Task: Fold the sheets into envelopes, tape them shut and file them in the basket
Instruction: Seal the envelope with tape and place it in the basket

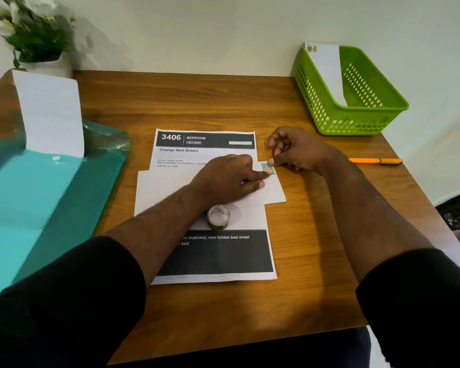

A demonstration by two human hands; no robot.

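1. Lying nearest the person on the wooden table [316,235] was a printed instruction sheet [218,258] headed "Change Bed Sheets", with a roll of clear tape [218,217] standing on it.
2. Just beyond the roll, a folded white envelope [272,193] lay across the printed sheet, its right end overhanging the sheet's edge.
3. The left hand [223,181] rested on the envelope, its fingers extended and pressing down, the index fingertip on a small teal sticker [268,169] at the envelope's upper right corner.
4. The right hand [295,151] had its fingers curled, and its thumb and forefinger appeared to pinch the sticker's upper edge; whether that piece was a stamp or decorative tape could not be told.
5. To the right of the hands an orange pen [375,161] lay on the table.
6. On the left, a teal plastic folder [37,187] lay open, with a stack of blank white sheets [49,112] sticking out of it.
7. Farther back on the right stood the green basket [356,112], with one finished envelope [327,73] leaning inside, a sticker at its top corner.
8. At the far left corner was a white potted plant [29,38].
9. Judging from this, one envelope was filed, a second was being sealed and not yet filed, and the stack suggested many sheets remained to fold.
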